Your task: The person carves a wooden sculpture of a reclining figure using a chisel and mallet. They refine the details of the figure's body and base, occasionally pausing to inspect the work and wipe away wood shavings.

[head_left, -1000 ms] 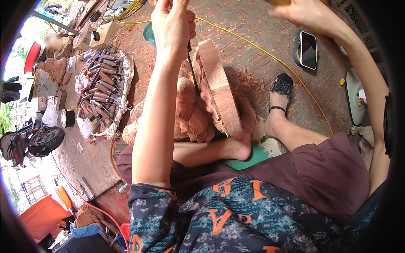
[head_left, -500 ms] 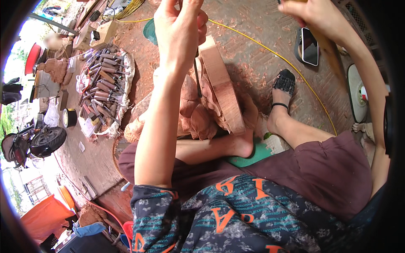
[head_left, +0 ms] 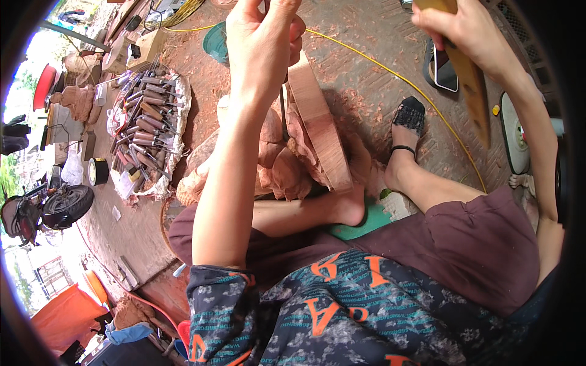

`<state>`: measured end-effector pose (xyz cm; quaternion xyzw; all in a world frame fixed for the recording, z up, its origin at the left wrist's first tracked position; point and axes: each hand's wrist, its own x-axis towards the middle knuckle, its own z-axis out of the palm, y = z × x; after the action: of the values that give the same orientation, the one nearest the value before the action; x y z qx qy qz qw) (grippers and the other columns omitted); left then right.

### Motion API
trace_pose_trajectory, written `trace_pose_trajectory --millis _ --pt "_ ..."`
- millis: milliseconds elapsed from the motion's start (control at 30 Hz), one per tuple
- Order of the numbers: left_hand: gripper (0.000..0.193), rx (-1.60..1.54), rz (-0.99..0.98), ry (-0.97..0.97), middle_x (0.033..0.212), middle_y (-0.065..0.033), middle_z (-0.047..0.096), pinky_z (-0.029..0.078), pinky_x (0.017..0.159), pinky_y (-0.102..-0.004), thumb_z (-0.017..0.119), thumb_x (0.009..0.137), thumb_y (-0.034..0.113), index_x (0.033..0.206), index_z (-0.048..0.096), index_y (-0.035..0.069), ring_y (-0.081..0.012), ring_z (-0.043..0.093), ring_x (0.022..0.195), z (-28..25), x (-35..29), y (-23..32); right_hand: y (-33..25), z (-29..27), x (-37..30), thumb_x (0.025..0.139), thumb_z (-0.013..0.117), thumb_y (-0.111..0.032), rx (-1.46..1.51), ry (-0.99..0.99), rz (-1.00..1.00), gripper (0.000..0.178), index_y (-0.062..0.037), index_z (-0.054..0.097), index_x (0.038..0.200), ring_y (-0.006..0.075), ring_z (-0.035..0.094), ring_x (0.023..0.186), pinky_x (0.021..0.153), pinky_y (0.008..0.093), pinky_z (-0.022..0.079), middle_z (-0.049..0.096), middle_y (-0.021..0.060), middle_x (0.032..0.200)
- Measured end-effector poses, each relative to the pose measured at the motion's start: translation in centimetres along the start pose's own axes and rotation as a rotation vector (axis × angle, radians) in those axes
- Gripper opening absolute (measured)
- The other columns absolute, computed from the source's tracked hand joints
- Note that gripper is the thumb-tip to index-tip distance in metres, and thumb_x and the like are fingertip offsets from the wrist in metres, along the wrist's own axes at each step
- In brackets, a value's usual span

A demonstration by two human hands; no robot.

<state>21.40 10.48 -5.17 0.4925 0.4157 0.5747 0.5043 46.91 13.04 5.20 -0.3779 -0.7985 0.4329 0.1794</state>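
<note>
My left hand (head_left: pixel 262 46), at the top middle, is closed round a carving chisel (head_left: pixel 283 116). The chisel's thin dark shaft points down, its tip against a reddish wood carving (head_left: pixel 284 174); the handle is mostly hidden by my fingers. Rounded, partly cut shapes cover the carving, and a thick flat slab of wood (head_left: pixel 320 125) forms its right side. My bare foot rests against its near side. Up at the right, apart from the chisel, my right hand (head_left: pixel 461 27) grips a wooden mallet (head_left: pixel 473 85) shaped like a long flat bar.
Many wooden-handled chisels (head_left: pixel 149 119) lie on a pale sack at the left. A yellow cord (head_left: pixel 397 76) crosses the chip-strewn floor. A phone (head_left: pixel 445 70) lies near my sandalled foot (head_left: pixel 408 119). A green bowl (head_left: pixel 215 43) stands behind the carving; a motorbike (head_left: pixel 58 204) stands far left.
My right hand and the mallet have shifted, and more of the mallet shows now, its end hanging lower. The left hand keeps the chisel at nearly the same spot on the carving.
</note>
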Motion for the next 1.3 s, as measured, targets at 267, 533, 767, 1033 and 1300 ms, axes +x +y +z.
trace_pose_trajectory --millis 267,533,767,1033,1300 --pt "0.030 0.057 -0.052 0.143 0.059 0.0056 0.043 0.022 0.040 -0.0190 0.061 0.098 0.032 0.119 0.058 0.010 -0.0014 0.032 0.044 -1.2 -0.6 0.1 2.1 3.4 2.0 0.073 0.062 -0.004 -0.392 0.233 0.089 0.060 0.0046 0.049 0.131 0.0315 0.061 0.115 0.100 0.0397 0.045 0.063 0.0267 0.121" --pt "0.017 -0.029 0.150 0.242 0.061 0.0073 0.044 0.022 0.041 -0.0183 0.061 0.099 0.019 0.111 0.058 0.007 -0.0005 0.034 0.047 2.5 -5.2 2.9 3.9 4.1 1.7 0.079 0.075 -0.013 -0.206 0.419 0.230 0.067 0.0032 0.046 0.137 0.0253 0.063 0.106 0.094 0.0367 0.048 0.066 0.0222 0.116" --pt "0.018 -0.042 0.335 0.385 0.061 0.0062 0.042 0.023 0.041 -0.0198 0.060 0.100 0.024 0.108 0.056 0.008 -0.0019 0.033 0.047 0.0 -4.1 2.1 -0.9 5.1 0.9 0.078 0.077 -0.014 -0.292 0.239 0.299 0.068 0.0021 0.047 0.136 0.0182 0.063 0.091 0.084 0.0332 0.051 0.067 0.0151 0.105" --pt "0.015 -0.016 0.267 0.300 0.059 0.0073 0.040 0.024 0.042 -0.0203 0.060 0.100 0.023 0.101 0.057 0.009 -0.0014 0.032 0.047 -1.8 -2.1 0.4 0.3 5.0 1.5 0.079 0.076 -0.011 -0.108 0.327 0.096 0.052 -0.0006 0.054 0.125 0.0111 0.059 0.074 0.070 0.0277 0.050 0.062 0.0018 0.084" --pt "0.015 -0.027 0.071 0.223 0.060 0.0086 0.039 0.025 0.043 -0.0203 0.059 0.101 0.024 0.103 0.056 0.010 -0.0010 0.032 0.047 -0.8 -2.4 0.2 2.5 3.7 2.0 0.082 0.072 -0.010 -0.620 0.220 -0.169 0.057 0.0006 0.049 0.133 0.0190 0.064 0.086 0.080 0.0334 0.051 0.065 0.0119 0.099"
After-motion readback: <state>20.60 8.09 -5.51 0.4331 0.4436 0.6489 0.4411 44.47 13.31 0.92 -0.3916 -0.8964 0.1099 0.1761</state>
